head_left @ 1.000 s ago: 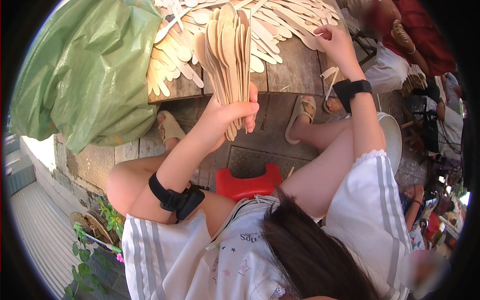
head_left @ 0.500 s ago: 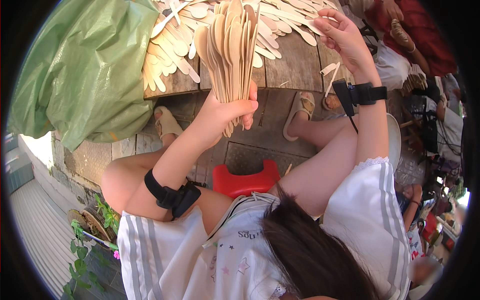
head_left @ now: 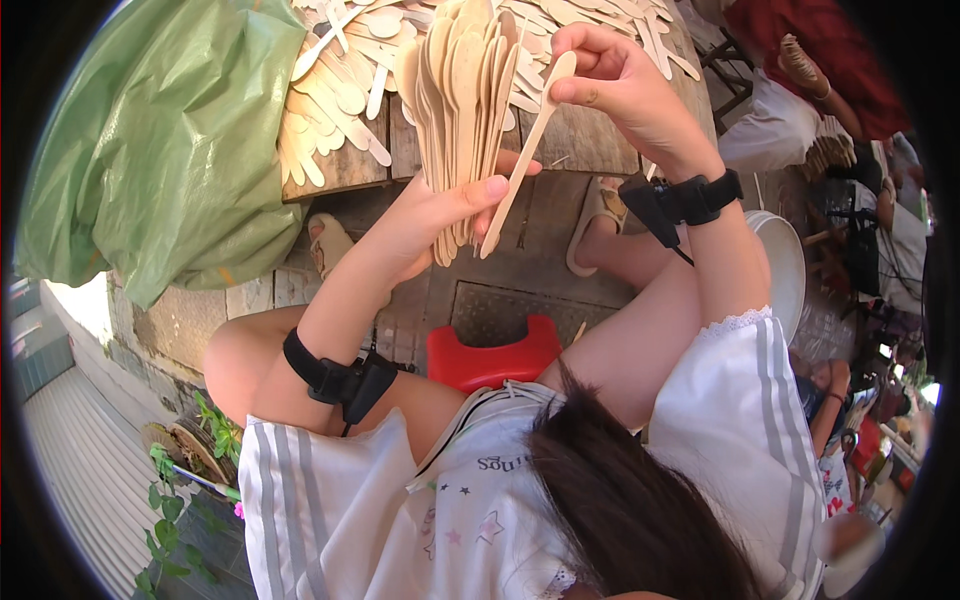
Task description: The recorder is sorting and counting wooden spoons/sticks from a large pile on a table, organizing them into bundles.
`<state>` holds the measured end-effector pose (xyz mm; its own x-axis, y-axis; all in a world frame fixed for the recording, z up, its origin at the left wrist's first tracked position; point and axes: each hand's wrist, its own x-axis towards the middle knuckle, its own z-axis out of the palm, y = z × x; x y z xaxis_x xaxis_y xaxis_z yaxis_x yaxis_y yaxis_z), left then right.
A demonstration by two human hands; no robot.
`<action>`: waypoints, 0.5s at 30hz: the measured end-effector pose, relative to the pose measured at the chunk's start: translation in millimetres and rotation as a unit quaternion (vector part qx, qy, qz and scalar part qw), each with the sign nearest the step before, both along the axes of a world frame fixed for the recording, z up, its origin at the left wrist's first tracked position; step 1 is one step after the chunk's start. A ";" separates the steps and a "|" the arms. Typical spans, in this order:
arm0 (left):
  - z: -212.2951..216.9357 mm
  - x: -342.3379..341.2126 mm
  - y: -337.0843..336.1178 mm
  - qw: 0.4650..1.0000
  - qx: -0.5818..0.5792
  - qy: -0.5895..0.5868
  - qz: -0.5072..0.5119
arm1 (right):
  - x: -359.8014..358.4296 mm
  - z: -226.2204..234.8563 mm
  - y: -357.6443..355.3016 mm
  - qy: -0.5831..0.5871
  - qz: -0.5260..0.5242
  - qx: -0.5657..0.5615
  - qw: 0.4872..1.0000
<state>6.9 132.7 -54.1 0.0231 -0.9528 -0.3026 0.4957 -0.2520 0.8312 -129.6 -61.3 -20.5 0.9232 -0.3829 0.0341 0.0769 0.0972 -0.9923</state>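
My left hand (head_left: 440, 215) is closed round the handles of a thick bundle of wooden spoons (head_left: 462, 90), bowls pointing up, in front of the table's near edge. Just right of the bundle, my right hand (head_left: 625, 85) pinches a single wooden spoon (head_left: 530, 150) by its bowl between thumb and fingers. That spoon slants down, its handle end beside my left fingers; whether it touches them I cannot tell. Many loose wooden spoons (head_left: 340, 100) lie heaped on the wooden table (head_left: 590, 145) behind both hands.
A green plastic sack (head_left: 180, 150) bulges over the table's left side. Below, between my legs, stands a red plastic stool (head_left: 495, 355). Black bands with boxes (head_left: 345, 385) sit on both my forearms. At the right, another person's hand (head_left: 800, 65) and other people are near the table.
My right hand has come left and toward me from the spoon heap, bringing one wooden spoon beside the bundle. My left hand keeps its hold on the bundle.
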 end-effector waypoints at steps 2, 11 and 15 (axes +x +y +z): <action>-8.5 -1.1 1.8 0.995 -0.027 0.026 -0.094 | 6.9 -4.9 4.9 0.019 0.030 -0.022 0.999; -11.5 -7.5 7.5 0.989 0.000 0.113 -0.094 | 23.4 -10.9 28.8 -0.055 -0.050 -0.092 0.993; -13.8 -6.4 5.1 0.970 -0.051 0.211 -0.110 | 26.3 -5.0 62.4 -0.016 -0.090 0.108 0.990</action>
<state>0.6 137.8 -67.9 -0.2892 -0.9463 -0.1447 0.7411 -0.3170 0.5918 -103.3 1.1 -25.5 0.8396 -0.5419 -0.0387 0.1427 0.2886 -0.9467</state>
